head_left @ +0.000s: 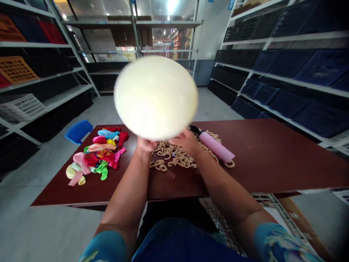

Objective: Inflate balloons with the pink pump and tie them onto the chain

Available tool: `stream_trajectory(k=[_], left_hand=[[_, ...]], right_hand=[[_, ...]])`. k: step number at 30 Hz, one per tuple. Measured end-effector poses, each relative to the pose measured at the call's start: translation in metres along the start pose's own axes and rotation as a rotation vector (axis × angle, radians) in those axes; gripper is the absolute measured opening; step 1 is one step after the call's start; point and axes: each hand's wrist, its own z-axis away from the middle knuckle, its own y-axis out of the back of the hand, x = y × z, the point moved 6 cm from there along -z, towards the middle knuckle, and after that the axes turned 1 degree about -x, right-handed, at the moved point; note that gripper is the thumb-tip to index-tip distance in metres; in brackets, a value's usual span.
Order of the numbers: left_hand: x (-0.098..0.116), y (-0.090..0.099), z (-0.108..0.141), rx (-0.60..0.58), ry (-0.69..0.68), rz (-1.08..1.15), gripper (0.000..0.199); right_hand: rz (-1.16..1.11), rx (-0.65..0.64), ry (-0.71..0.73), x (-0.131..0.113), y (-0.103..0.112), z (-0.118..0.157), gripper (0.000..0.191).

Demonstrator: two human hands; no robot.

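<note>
A large, inflated pale-yellow balloon (155, 98) fills the middle of the view, slightly blurred, above the table. My left hand (146, 144) is at its lower left side, the fingers largely hidden behind it. Under the lower right of the balloon, my right hand (185, 141) is bent inward with its fingers against the underside. Both hands hold the balloon from below; its neck is out of sight. Just beyond my right hand lies a lavender hand pump (217, 146) with a black end. Tan rope-like coils (180, 156) are heaped beneath my hands.
Several uninflated balloons (100, 153) in many colours lie on the left of the dark red table (261, 153). A blue chair (79, 131) stands past the table's left edge. Shelves with dark crates (289, 98) line the right wall; orange crates (17, 69) sit on the left shelves.
</note>
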Motion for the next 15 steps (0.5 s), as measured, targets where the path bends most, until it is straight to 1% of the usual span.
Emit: stream_trajectory(k=[2,4,6,8,10,12,14,15], left_hand=[[0.021,0.012,-0.003,0.030,-0.133,0.154,0.026],[0.034,0.026,-0.006,0.071,-0.221,0.233,0.027],[0.041,0.038,-0.009,0.108,-0.267,0.268,0.028],[0.043,0.045,-0.011,0.130,-0.288,0.290,0.028],[0.042,0.048,-0.012,0.145,-0.292,0.303,0.028],[0.041,0.047,-0.012,0.153,-0.279,0.299,0.028],[0.039,0.044,-0.012,0.154,-0.257,0.275,0.027],[0.038,0.042,-0.012,0.154,-0.244,0.260,0.027]], right_hand=[[0.192,-0.101,0.119,-0.005,-0.008,0.003,0.033],[0.367,-0.255,0.217,-0.004,-0.024,0.007,0.019],[0.500,-0.383,0.318,-0.001,-0.042,0.013,0.017],[0.616,-0.469,0.401,0.005,-0.060,0.020,0.017],[0.738,-0.533,0.445,0.012,-0.075,0.025,0.016],[0.831,-0.574,0.452,0.019,-0.084,0.028,0.013],[0.812,-0.568,0.424,0.020,-0.085,0.028,0.012],[0.741,-0.529,0.385,0.018,-0.082,0.025,0.013]])
